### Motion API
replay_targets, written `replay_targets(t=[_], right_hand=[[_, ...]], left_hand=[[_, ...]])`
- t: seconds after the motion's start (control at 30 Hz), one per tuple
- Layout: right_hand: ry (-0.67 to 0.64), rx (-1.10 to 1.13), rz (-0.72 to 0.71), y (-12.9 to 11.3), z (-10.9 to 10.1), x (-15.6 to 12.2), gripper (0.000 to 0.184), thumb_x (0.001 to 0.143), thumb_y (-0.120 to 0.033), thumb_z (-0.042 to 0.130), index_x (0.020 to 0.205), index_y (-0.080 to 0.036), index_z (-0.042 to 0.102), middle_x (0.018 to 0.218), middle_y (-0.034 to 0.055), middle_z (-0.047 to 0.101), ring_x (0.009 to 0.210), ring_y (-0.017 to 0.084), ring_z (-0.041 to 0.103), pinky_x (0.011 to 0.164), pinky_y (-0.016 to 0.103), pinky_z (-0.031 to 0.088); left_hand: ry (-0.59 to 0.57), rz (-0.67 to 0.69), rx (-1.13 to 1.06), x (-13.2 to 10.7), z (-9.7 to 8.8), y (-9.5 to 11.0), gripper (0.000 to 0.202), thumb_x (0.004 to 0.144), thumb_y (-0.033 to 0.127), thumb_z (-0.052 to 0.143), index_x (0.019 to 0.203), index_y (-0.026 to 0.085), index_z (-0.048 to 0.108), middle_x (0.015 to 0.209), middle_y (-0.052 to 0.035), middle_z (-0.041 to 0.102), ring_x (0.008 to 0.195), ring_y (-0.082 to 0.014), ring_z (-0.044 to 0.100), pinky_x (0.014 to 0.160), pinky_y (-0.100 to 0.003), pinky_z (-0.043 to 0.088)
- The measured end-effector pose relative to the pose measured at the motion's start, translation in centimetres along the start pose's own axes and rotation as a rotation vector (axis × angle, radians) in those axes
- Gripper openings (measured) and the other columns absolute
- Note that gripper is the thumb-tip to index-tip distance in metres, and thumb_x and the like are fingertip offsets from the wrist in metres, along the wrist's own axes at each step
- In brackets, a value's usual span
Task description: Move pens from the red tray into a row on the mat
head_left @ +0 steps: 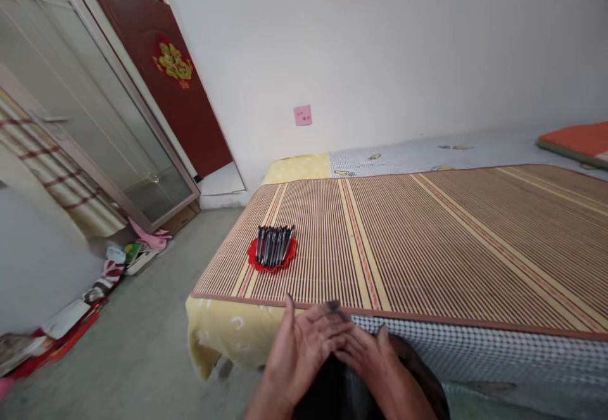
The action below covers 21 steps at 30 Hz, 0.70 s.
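Note:
My left hand [304,341] is palm up in front of the bed's near edge, its fingers stretched toward the right and its thumb apart. Fingers of my right hand [368,347] overlap the left fingertips, and its thumb points up. Nothing shows in either palm. Beyond my left hand, a red scalloped plate [252,259] rests on the striped bamboo mat [318,242]. Several dark pens [273,246] with clear barrels lie side by side across the plate.
The mat covers a bed with a yellow and checked sheet [228,325]. An orange folded pad [577,140] lies at the far right. A pink note [303,115] is on the wall. Shoes and cloth [111,267] line the floor at left, near a glass door [109,103].

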State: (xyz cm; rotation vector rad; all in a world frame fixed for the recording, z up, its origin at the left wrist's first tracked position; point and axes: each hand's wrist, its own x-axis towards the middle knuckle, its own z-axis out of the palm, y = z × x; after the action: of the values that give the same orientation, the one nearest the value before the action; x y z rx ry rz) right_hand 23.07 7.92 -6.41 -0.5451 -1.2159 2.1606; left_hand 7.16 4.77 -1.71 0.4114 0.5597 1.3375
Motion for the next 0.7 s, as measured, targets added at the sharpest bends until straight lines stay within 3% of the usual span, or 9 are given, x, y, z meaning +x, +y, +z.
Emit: replay_targets(t=[0.1,0.23,0.4,0.6,0.7], right_hand=[[0.039,0.178,-0.026,-1.3,0.0,-0.4,0.063,0.08,-0.078,0.049,0.127,-0.039,0.064,0.148,0.0009,0.053,0.149,0.026,0.028,0.115,0.055,0.033],[0.062,0.325,-0.042,-2.4,0.3,-1.1,0.075,0.083,-0.081,0.039,0.135,-0.03,0.06,0.154,0.0074,0.046,0.147,0.03,0.033,0.119,0.057,0.025],[0.006,0.532,-0.044,-4.0,1.2,-1.3,0.084,0.084,-0.081,0.037,0.131,-0.017,0.063,0.148,0.0155,0.052,0.141,0.031,0.043,0.121,0.052,0.021],[0.019,0.57,-0.07,-4.9,1.6,-1.3,0.086,0.085,-0.082,0.031,0.131,-0.016,0.062,0.145,0.0162,0.054,0.139,0.03,0.046,0.119,0.05,0.022],[0.054,0.571,-0.053,-5.0,1.6,-1.4,0.085,0.085,-0.082,0.031,0.127,-0.016,0.065,0.139,0.016,0.059,0.132,0.03,0.053,0.116,0.048,0.029]], left_hand=[[-0.19,0.076,-0.032,-1.5,1.1,3.5,0.096,0.092,0.076,0.014,0.135,0.003,0.058,0.147,-0.0235,0.048,0.141,-0.0324,0.041,0.119,-0.042,0.025],[-0.313,0.1,-0.036,-3.2,1.3,4.8,0.097,0.092,0.075,0.006,0.146,0.005,0.047,0.16,-0.0162,0.027,0.151,-0.028,0.014,0.125,-0.041,0.004],[-0.366,0.092,-0.062,-4.0,1.1,4.9,0.102,0.088,0.077,0.001,0.151,0.006,0.038,0.163,-0.0135,0.021,0.152,-0.0259,0.004,0.124,-0.04,-0.002],[-0.377,0.068,-0.108,-3.8,0.7,5.0,0.101,0.088,0.078,0.004,0.152,0.005,0.034,0.163,-0.0151,0.022,0.152,-0.0257,0.002,0.124,-0.039,-0.001],[-0.358,0.067,-0.111,-3.8,0.8,5.1,0.101,0.089,0.078,0.007,0.151,0.005,0.036,0.162,-0.0153,0.024,0.152,-0.0258,0.004,0.125,-0.039,0.002]])
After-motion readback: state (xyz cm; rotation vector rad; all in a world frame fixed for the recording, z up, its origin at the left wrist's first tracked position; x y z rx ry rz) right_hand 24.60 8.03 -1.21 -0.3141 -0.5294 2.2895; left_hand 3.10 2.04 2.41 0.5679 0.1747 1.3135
